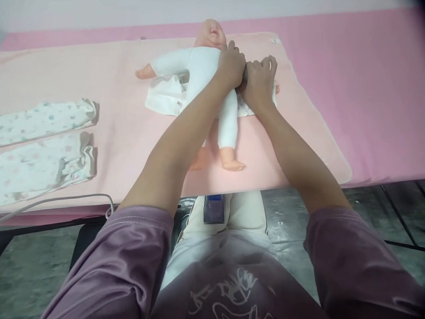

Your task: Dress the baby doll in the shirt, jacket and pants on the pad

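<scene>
A baby doll (204, 69) in a white bodysuit lies face up, its head at the far side. Spread under its torso is a white baby shirt (164, 96), showing on both sides. My left hand (232, 65) is closed at the doll's shoulder on the right of the picture; what its fingers pinch is hidden. Close beside it, my right hand (260, 81) has curled fingers over the shirt's right side, around the doll's arm. Just past that hand the doll's small hand (278, 89) peeks out. My forearms cover part of the doll's body and one leg.
A pale pink blanket (128, 148) lies over a brighter pink table cover (363, 89). Folded printed baby clothes (40, 121) lie on the left, with another printed garment (34, 165) nearer me. A white cable (74, 197) runs along the front left edge.
</scene>
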### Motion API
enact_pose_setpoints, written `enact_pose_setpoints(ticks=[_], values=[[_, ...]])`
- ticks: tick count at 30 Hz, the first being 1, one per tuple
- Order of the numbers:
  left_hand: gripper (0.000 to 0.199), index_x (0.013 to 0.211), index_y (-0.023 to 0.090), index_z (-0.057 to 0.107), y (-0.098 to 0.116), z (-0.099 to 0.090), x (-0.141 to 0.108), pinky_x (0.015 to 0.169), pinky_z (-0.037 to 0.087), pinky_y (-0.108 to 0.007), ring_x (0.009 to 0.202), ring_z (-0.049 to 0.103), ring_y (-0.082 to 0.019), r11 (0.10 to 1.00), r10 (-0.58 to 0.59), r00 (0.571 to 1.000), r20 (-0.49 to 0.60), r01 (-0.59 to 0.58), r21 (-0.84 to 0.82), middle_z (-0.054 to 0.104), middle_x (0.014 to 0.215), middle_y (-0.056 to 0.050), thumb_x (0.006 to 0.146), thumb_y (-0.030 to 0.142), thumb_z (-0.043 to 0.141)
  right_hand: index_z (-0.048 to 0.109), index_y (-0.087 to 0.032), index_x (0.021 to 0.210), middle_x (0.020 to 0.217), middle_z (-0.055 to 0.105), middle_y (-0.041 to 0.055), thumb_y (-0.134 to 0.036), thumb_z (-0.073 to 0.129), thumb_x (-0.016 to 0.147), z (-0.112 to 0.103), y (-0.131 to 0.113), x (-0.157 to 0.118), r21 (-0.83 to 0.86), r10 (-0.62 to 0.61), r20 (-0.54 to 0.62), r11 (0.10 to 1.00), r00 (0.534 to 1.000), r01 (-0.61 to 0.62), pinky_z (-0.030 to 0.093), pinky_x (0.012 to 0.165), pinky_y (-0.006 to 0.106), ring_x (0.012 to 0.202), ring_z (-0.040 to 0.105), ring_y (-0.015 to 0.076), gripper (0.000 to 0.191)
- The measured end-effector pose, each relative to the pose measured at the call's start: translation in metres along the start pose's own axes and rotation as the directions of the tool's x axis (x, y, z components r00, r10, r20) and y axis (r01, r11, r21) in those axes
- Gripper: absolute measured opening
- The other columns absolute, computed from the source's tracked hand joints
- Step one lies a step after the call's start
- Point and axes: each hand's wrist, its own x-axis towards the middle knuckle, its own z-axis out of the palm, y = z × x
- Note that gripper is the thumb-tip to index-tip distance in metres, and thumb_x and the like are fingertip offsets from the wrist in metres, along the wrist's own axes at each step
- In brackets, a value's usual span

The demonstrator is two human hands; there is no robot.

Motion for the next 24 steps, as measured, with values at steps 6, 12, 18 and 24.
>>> enact_pose_setpoints(ticks=[6,12,18,24], values=[[0.067,0.153,0.013,0.060,-0.022,-0.030,-0.018,0.124,0.035,-0.052,0.144,0.046,-0.037,0.963,0.033,0.999,0.041,-0.043,0.266,0.054,0.164,-0.020,0.095,0.032,0.088,0.060,-0.027,0.158,0.130,0.072,0.0175,-0.059,0.050,0.111,0.001,0.008,-0.004,-0.185,0.011,-0.048,0.983,0.999,-0.019,0.013,0.132,0.082,0.146,0.047,0.0462,0.057],[0.068,0.154,0.053,0.054,-0.053,-0.063,-0.027,0.123,0.025,-0.065,0.149,0.039,-0.041,0.990,-0.056,0.998,-0.030,0.059,0.125,0.064,0.156,-0.001,0.090,0.054,0.077,0.071,-0.018,0.146,0.121,0.071,0.0222,-0.041,0.046,0.112,0.000,0.029,-0.005,-0.252,0.120,-0.006,0.961,0.993,-0.118,0.024,0.123,0.079,0.138,0.056,0.0475,0.049],[0.057,0.147,0.038,0.058,-0.068,-0.066,-0.030,0.121,0.029,-0.059,0.133,0.046,-0.032,0.999,0.014,0.992,-0.128,-0.008,0.049,0.062,0.156,-0.008,0.093,0.048,0.071,0.076,-0.014,0.125,0.114,0.072,0.0227,-0.036,0.046,0.109,0.005,0.041,-0.003,-0.258,0.144,-0.025,0.955,0.989,-0.145,0.034,0.115,0.070,0.126,0.060,0.0446,0.041],[0.078,0.161,0.057,0.050,-0.066,-0.091,-0.041,0.123,0.031,-0.064,0.161,0.036,-0.039,0.990,-0.143,0.989,-0.029,0.143,-0.010,0.070,0.153,0.002,0.086,0.062,0.068,0.074,-0.019,0.125,0.109,0.078,0.0161,-0.038,0.063,0.103,-0.005,0.041,0.000,-0.153,0.194,0.016,0.970,0.981,-0.190,0.041,0.119,0.064,0.120,0.068,0.0406,0.030]])
